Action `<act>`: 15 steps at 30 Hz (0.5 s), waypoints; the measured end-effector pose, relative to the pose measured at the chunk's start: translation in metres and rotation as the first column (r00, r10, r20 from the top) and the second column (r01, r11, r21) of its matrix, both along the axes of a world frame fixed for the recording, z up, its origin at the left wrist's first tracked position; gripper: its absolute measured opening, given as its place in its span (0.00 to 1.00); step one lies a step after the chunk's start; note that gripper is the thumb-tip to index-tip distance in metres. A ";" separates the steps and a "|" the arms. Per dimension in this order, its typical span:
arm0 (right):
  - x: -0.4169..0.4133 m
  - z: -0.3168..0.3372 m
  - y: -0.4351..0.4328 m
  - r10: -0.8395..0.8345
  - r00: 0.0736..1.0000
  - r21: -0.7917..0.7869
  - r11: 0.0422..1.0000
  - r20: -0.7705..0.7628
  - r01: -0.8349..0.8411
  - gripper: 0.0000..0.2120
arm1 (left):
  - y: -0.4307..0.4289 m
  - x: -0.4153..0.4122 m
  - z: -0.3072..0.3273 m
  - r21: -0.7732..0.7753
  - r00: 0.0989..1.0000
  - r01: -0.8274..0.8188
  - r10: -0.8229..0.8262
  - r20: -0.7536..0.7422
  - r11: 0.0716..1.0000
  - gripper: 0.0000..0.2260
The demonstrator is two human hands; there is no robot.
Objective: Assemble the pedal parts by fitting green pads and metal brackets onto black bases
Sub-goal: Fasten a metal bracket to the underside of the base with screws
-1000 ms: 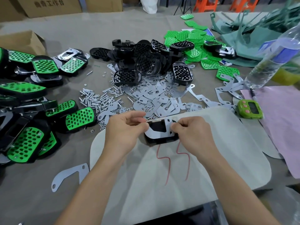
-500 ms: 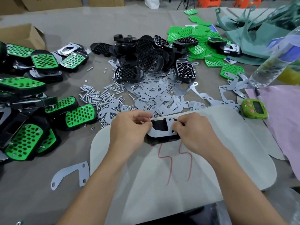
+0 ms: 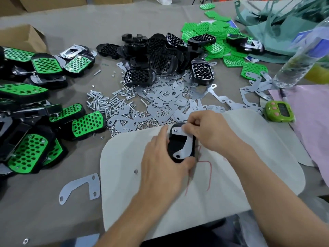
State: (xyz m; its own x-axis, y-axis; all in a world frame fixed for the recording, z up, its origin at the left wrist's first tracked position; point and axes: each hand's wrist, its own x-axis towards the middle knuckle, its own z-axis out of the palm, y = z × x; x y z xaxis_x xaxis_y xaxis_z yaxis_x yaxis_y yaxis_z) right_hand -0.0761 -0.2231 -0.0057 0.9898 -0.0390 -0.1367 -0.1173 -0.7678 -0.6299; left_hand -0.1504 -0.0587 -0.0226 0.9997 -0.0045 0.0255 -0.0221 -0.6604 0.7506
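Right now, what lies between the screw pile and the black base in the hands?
In the head view, flat metal brackets and loose nuts lie between the screws and the black base.

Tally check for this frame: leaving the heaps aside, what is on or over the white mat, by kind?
On or over the mat:
Hands: 2 (left hand, right hand)
Base: 1
Bracket: 1
Loose fastener: 1
Total: 5
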 end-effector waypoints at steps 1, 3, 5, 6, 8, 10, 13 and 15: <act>0.005 0.002 0.000 0.008 1.000 -0.014 1.000 -0.008 -0.008 0.13 | -0.009 -0.002 -0.003 0.033 0.999 -0.018 0.017 0.037 0.999 0.42; 0.012 0.003 0.001 0.010 1.000 -0.043 0.999 0.012 -0.009 0.14 | -0.022 0.003 -0.004 0.045 0.997 -0.036 0.032 0.069 0.998 0.41; 0.013 0.001 0.001 0.007 0.998 -0.039 0.999 0.066 -0.005 0.13 | -0.028 0.008 -0.004 0.026 0.996 -0.017 0.014 0.086 1.000 0.38; 0.011 -0.001 0.000 0.005 0.996 -0.028 1.000 0.091 -0.003 0.10 | -0.027 0.009 -0.004 0.013 0.996 0.009 -0.010 0.089 1.000 0.37; 0.005 -0.005 -0.002 -0.011 0.990 0.002 1.000 0.138 0.011 0.08 | -0.019 0.013 -0.002 -0.053 0.996 0.073 -0.071 0.047 0.996 0.36; 0.000 -0.009 -0.003 -0.029 0.987 0.034 0.999 0.161 0.024 0.11 | -0.006 0.023 0.000 -0.122 0.997 0.081 -0.081 0.000 0.989 0.32; -0.005 -0.014 0.004 -0.044 0.984 0.041 0.998 0.172 0.038 0.05 | 0.006 0.041 0.001 -0.046 0.993 0.115 -0.114 0.019 0.992 0.28; -0.011 -0.016 0.005 -0.055 0.984 0.042 0.998 0.168 0.048 0.05 | 0.007 0.048 0.002 0.001 0.991 0.133 -0.133 0.014 0.991 0.24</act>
State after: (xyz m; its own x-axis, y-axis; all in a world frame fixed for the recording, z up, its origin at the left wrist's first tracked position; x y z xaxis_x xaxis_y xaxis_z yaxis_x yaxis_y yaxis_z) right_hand -0.0873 -0.2180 -0.0213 0.9956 -0.0884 0.0297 -0.0456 -0.7387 -0.6725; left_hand -0.1020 -0.0520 -0.0207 0.9897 -0.1378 0.0390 -0.1202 -0.6513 0.7493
